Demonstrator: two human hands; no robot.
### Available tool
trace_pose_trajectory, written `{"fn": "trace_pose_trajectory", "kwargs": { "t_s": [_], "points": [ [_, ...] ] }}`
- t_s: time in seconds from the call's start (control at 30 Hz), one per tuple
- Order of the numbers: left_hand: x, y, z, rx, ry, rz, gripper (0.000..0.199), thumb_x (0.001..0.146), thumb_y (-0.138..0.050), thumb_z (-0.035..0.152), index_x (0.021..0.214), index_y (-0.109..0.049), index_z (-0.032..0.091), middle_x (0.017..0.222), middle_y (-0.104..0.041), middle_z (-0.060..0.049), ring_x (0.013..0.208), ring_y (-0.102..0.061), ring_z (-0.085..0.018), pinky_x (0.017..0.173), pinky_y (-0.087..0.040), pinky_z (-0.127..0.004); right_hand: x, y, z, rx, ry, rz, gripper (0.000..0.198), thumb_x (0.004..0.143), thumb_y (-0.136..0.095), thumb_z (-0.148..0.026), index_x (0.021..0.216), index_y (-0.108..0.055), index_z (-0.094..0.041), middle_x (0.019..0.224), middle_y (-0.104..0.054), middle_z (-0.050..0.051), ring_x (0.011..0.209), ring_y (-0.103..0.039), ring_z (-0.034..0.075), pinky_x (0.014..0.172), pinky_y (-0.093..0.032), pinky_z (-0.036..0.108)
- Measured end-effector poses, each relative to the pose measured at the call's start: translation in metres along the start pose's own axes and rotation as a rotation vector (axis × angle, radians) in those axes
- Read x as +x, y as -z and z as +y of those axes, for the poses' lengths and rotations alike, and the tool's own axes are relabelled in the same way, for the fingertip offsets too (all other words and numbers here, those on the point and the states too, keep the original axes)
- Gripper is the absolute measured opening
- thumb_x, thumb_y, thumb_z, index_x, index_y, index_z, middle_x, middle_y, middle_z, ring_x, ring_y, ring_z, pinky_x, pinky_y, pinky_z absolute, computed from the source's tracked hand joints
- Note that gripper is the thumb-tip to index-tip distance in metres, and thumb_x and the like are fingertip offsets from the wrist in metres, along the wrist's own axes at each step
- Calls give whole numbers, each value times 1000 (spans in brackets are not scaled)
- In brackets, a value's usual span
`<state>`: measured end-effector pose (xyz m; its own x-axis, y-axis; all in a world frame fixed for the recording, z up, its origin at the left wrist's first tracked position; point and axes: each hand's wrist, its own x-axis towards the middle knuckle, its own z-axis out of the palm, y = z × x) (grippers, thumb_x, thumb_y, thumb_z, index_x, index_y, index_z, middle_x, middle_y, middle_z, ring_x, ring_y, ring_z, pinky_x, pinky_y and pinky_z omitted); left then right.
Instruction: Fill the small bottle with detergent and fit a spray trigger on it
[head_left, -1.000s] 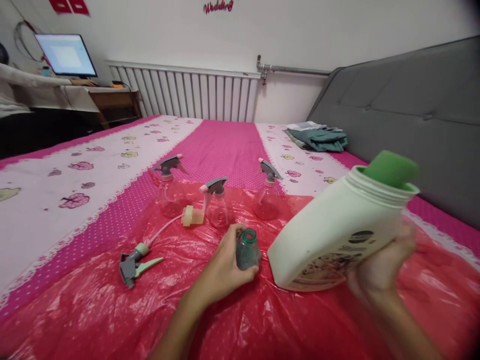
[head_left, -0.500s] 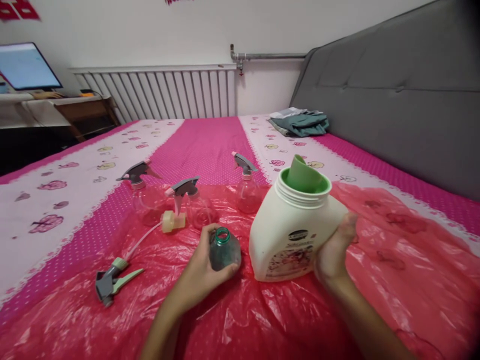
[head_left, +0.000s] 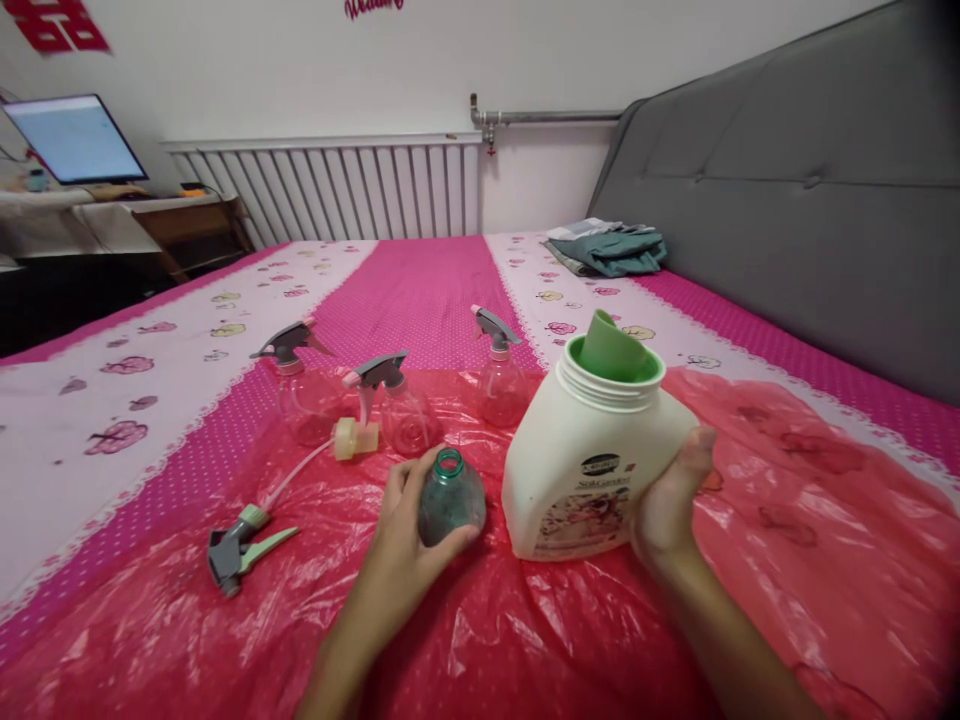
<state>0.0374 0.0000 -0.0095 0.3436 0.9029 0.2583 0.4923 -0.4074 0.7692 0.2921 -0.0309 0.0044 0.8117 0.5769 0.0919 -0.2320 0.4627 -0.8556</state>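
My left hand (head_left: 411, 532) wraps round a small translucent green spray bottle (head_left: 454, 508), whose threaded neck has no sprayer on it. My right hand (head_left: 673, 500) grips the side of a large white detergent jug (head_left: 581, 490); its uncapped mouth shows a green pouring spout, and the jug leans a little to the left. The bases of both containers are at the red plastic sheet. At the left lies a loose grey and green spray head (head_left: 235, 553), its tube running toward a yellowish cap (head_left: 355, 439).
Three clear spray bottles with grey heads stand behind: a left one (head_left: 302, 400), a middle one (head_left: 405, 415) and a right one (head_left: 501, 388). Red plastic sheet (head_left: 187, 650) covers the near bed. Folded clothes (head_left: 607, 248) lie by the grey headboard (head_left: 795, 200).
The whole view has shifted slightly. My left fingers have moved a little on the green bottle, while my right hand keeps its grip on the jug.
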Motion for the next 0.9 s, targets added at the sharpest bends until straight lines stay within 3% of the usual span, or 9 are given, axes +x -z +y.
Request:
{"fn": "trace_pose_trajectory", "kwargs": {
  "t_s": [0.3,0.37,0.43,0.5,0.53,0.6,0.73,0.9],
  "points": [
    [-12,-2,-7,56,-28,32,78,93,-75,44,156,-32,30,160,-47,-15,149,-47,-40,122,-40,-65,-1,-1,0,21,34,10,74,85,-54,-85,115,-74,-20,106,-77,6,111,-72,23,91,-64,34],
    [-18,-2,-6,91,-58,101,80,92,-76,44,156,-32,29,159,-44,-15,148,-46,-41,121,-40,-65,-1,-2,-1,20,46,9,75,85,-54,-85,116,-74,-20,105,-77,6,111,-72,23,92,-63,34],
    [-29,-1,-1,140,-88,255,68,95,-74,43,151,-39,29,148,-50,-13,139,-53,-38,116,-46,-61,-1,-3,-2,22,68,11,74,86,-55,-84,116,-74,-20,105,-77,6,111,-72,22,94,-63,34],
    [-44,-2,7,182,-121,415,40,100,-67,36,136,-50,29,123,-60,-8,116,-63,-31,102,-55,-51,-1,-3,-3,25,85,2,72,86,-56,-83,116,-74,-20,105,-76,6,111,-72,23,94,-63,35],
    [-52,-5,11,196,-139,423,27,103,-61,31,129,-54,29,110,-62,-5,102,-65,-28,91,-57,-44,-1,-3,-3,27,91,-2,72,87,-56,-83,116,-75,-20,104,-76,6,111,-72,23,94,-63,35],
    [-68,-13,19,223,-214,294,19,105,-55,23,122,-59,30,100,-67,-3,91,-66,-25,81,-57,-38,-1,-2,-2,22,98,-3,71,88,-57,-82,116,-75,-20,103,-77,6,109,-72,23,92,-63,36],
    [-84,-38,20,363,-440,88,33,102,-53,12,131,-62,25,98,-74,-6,87,-70,-26,82,-59,-38,0,0,-2,3,122,14,68,89,-55,-81,116,-74,-21,104,-77,4,103,-73,20,89,-63,32],
    [-81,-56,8,404,-480,-18,33,97,-57,10,126,-67,20,90,-75,-5,77,-71,-25,78,-61,-40,1,0,-2,4,135,1,67,89,-56,-81,113,-75,-21,102,-77,3,103,-73,21,90,-63,34]
  ]
}}
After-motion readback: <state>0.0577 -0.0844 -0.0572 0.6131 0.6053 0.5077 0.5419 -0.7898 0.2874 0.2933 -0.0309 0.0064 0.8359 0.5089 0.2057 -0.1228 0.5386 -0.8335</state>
